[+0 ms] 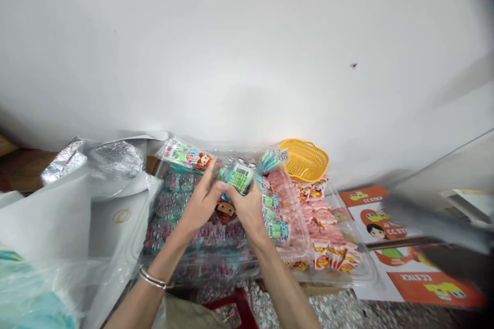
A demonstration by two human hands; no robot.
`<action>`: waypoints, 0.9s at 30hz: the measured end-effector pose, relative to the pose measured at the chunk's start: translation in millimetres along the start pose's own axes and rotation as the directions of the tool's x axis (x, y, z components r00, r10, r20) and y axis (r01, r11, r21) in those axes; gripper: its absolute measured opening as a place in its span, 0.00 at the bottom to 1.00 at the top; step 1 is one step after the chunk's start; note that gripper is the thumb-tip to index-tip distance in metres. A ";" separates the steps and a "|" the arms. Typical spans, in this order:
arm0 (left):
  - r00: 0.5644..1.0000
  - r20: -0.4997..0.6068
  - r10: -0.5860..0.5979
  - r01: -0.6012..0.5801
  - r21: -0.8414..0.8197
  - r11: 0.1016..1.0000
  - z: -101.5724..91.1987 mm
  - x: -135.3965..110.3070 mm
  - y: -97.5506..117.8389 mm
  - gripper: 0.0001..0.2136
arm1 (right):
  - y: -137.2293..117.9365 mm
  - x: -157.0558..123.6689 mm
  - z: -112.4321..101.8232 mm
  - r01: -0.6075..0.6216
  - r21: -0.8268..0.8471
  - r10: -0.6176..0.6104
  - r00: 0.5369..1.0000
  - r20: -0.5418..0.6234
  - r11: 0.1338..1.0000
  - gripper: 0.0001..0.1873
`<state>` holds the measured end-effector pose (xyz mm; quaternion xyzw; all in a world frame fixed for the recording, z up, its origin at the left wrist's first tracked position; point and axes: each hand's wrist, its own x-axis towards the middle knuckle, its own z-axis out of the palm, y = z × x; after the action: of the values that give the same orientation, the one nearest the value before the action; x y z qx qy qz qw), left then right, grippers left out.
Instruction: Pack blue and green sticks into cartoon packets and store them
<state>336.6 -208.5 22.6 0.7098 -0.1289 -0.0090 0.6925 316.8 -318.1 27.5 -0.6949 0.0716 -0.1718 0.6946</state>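
Both my hands are closed round a bundle of small clear-and-green packets (240, 177) with a barcode facing up. My left hand (203, 195) grips its left side, thumb on top. On its right side is my right hand (249, 205), fingers partly hidden behind the bundle. Beneath them lies a clear plastic tray (303, 241) filled with similar packets (173, 205). A printed packet strip (189, 156) with a cartoon figure rests on the tray's back left corner, close to my left fingers. More green packets (274, 159) fan out to the right of my right hand.
A yellow basket (309, 157) sits at the back right, above red-and-white sachets (320, 221) in another clear tray. Orange-and-white cartons (374, 216) lie farther right. White and silvery plastic bags (111, 164) crowd the left, with a rubber band (122, 215). A white wall (247, 51) rises behind.
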 end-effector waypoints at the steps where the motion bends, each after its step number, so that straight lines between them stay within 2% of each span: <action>1: 0.997 0.076 0.011 -0.016 0.070 0.997 -4.5 -1.4 -1.6 0.39 | 0.2 0.8 -1.1 0.001 0.033 -0.001 1.000 -0.014 0.999 0.30; 4: 0.977 0.211 -0.038 -0.012 0.229 0.973 -13.9 -3.5 -7.5 0.46 | 4.5 0.1 -4.2 -0.015 0.101 0.016 1.000 -0.008 0.995 0.31; 7: 0.960 0.277 -0.038 -0.043 0.279 0.959 -14.1 -3.7 -14.4 0.41 | 11.3 -0.9 -11.0 -0.039 0.077 0.036 0.998 0.052 0.996 0.33; 11: 0.955 0.296 0.020 -0.084 0.204 0.975 -2.7 -3.2 -22.7 0.34 | 13.2 3.8 -33.6 -0.021 0.015 0.017 0.976 0.218 1.000 0.36; 13: 0.949 0.317 0.002 -0.054 0.154 0.987 5.0 -1.6 -24.5 0.35 | 10.3 8.5 -49.2 -0.018 0.014 0.013 0.947 0.322 1.000 0.34; 15: 0.937 0.350 -0.024 -0.018 0.116 0.993 13.5 1.5 -23.6 0.36 | 7.2 13.5 -64.5 -0.037 0.020 0.027 0.931 0.364 0.999 0.32; 17: 0.919 0.394 -0.018 -0.015 0.079 0.997 23.4 6.0 -20.1 0.37 | 5.1 18.1 -77.9 -0.082 0.025 0.069 0.939 0.337 0.996 0.29; 20: 0.875 0.480 0.058 -0.062 -0.009 0.998 42.4 14.2 -11.8 0.36 | 2.9 24.1 -96.2 -0.139 -0.005 0.136 0.962 0.239 0.990 0.26; 24: 0.827 0.526 0.197 -0.182 -0.081 0.980 76.9 24.3 0.3 0.35 | -4.2 32.1 -126.3 -0.098 -0.117 0.111 0.987 0.119 0.988 0.24; 27: 0.814 0.529 0.241 -0.256 -0.045 0.966 103.5 28.0 4.7 0.36 | -11.6 39.7 -151.5 -0.097 -0.176 0.103 0.994 0.024 0.980 0.22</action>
<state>343.0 -315.5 27.7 0.6664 -0.4065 -0.1121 0.6149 300.9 -473.8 40.9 -0.7513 0.1099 -0.1181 0.6399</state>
